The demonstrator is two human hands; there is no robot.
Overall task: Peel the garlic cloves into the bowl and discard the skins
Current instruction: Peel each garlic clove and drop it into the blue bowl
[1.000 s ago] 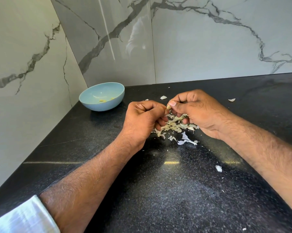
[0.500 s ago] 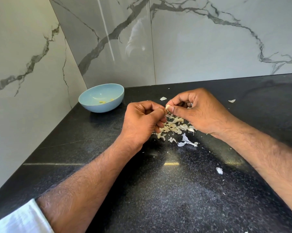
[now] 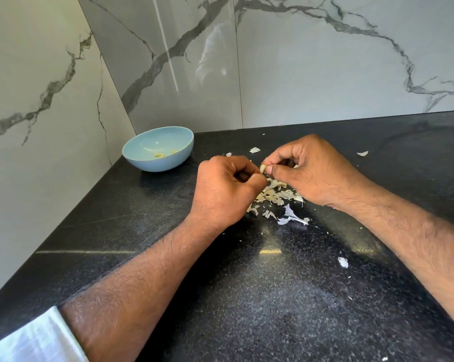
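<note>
While both hands hung just above the black speckled counter point(image 3: 272, 296), a small pale garlic clove point(image 3: 263, 168) sat pinched between them, right over the pile of skins point(image 3: 275, 194). The right hand point(image 3: 309, 171) had its thumb and forefinger curled round the clove's right side, the other fingers tucked in behind, so it was clearly gripping it. The left hand point(image 3: 223, 189) was balled up with its fingertips meeting the clove from the left and below; looked like it was pinching the clove or a bit of skin on it, but honestly I couldn't tell which from that angle. The papery skins were heaped on the counter under and between the hands, with one longer white shred point(image 3: 292, 218) lying just in front of the heap. A few stray flakes were scattered further off: one point(image 3: 254, 150) behind the hands, one point(image 3: 362, 153) off to the right near the back, and another point(image 3: 343, 262) nearer the camera by the right forearm. The light blue bowl point(image 3: 142, 163) stood well off to the left in the corner against the marble wall point(image 3: 325, 74), with a couple of yellowish peeled cloves point(image 3: 159, 154) in the bottom. A white sleeve point(image 3: 29, 340) showed on the left arm.
</note>
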